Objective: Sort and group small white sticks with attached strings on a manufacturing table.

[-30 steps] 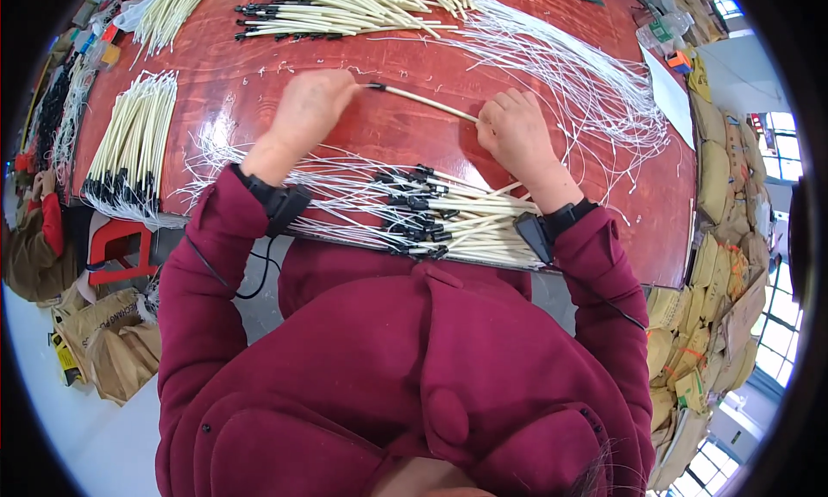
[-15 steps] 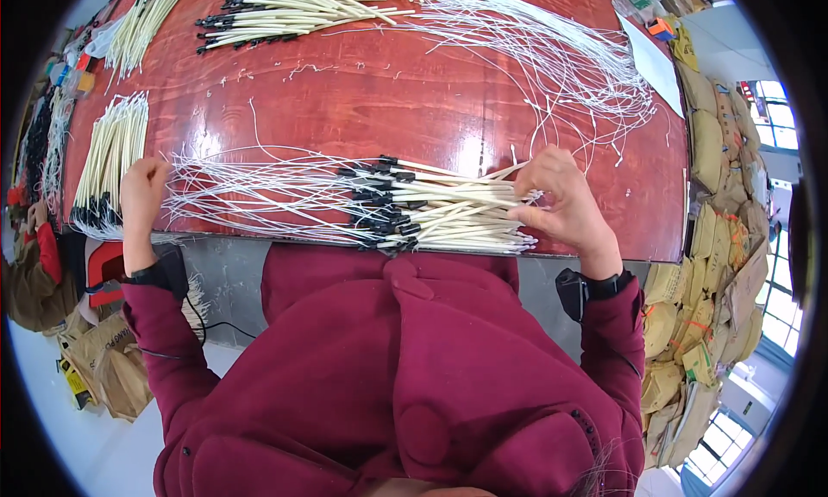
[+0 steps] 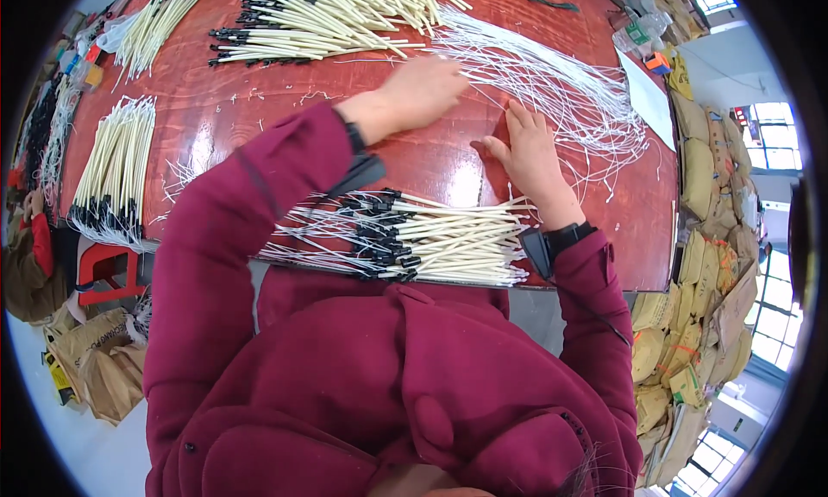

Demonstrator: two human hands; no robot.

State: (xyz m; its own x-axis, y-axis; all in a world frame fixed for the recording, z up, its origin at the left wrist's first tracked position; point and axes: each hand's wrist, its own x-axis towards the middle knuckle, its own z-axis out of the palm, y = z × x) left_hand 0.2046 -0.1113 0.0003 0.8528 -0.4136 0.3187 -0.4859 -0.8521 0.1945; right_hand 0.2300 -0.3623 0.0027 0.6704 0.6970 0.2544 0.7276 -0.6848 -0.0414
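My left hand [image 3: 423, 93] is stretched across the table to the near end of a bundle of thin white wires [image 3: 552, 78]. Its fingers are bent and partly hidden, so I cannot tell whether they hold a wire. My right hand [image 3: 530, 156] is open beside the same wires, thumb apart from the fingers. Along the near table edge lies a row of cream-coloured sleeved rods with black ends [image 3: 457, 238]. White leads [image 3: 323, 242] run left from their black ends, partly under my left forearm.
A large pile of similar cream rods [image 3: 328, 18] lies at the back of the red table [image 3: 259, 122]. More bundles [image 3: 116, 160] are at the left. A clear bottle [image 3: 642, 33] and white paper [image 3: 649, 100] sit at the right. Stacked sacks [image 3: 703, 264] stand beyond the table.
My left hand has left the lead ends at the near left and crossed to the far wires. My right hand has moved off the near rods, away from me, and opened.
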